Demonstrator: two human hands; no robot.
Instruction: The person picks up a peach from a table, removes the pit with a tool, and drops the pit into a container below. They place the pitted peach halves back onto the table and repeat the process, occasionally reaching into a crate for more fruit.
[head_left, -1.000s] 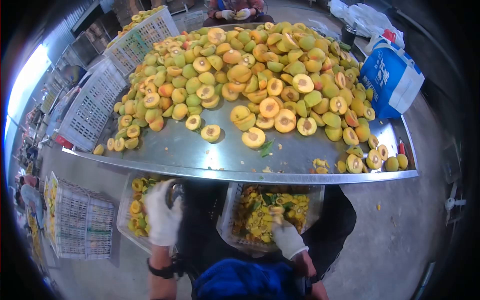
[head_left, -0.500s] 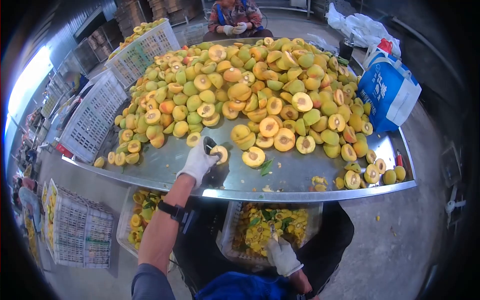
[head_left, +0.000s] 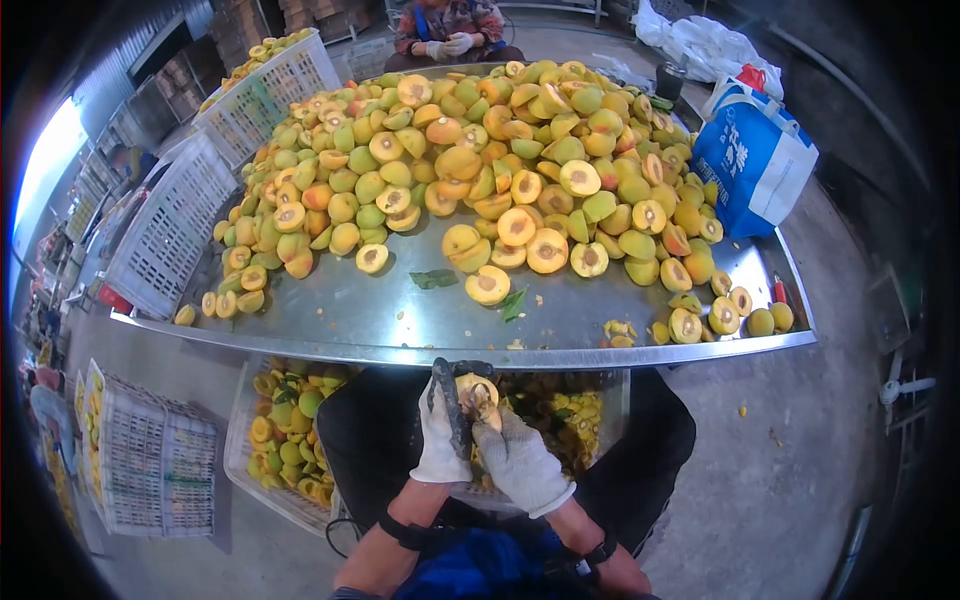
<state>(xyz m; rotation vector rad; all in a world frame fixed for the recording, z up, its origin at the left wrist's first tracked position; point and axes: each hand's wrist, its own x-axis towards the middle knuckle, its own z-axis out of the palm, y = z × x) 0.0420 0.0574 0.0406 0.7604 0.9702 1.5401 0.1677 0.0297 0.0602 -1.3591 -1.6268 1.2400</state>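
Observation:
Just in front of the table's near edge, my left hand [head_left: 446,430], in a white glove with dark fingers, is closed around a peach half [head_left: 474,386] with its cut face turned up. My right hand [head_left: 523,462], also in a white glove, is closed and presses against the fruit's cut face. A small hand tool in its fingers is mostly hidden. Below the hands, a crate [head_left: 622,420] contains yellow peach pieces, partly covered by my arms. A large heap of halved peaches [head_left: 455,165] covers the back of the metal table [head_left: 390,305].
Another crate [head_left: 240,440] of peach halves stands by my left knee. More white crates [head_left: 165,235] lean along the table's left side. A blue and white bag [head_left: 752,165] sits at the right edge. Across the table sits a person [head_left: 448,30] wearing gloves.
My left hand has lifted the peach half off the table and drawn it toward my lap. My right hand has risen from over the lower crate to meet it. The view has shifted slightly.

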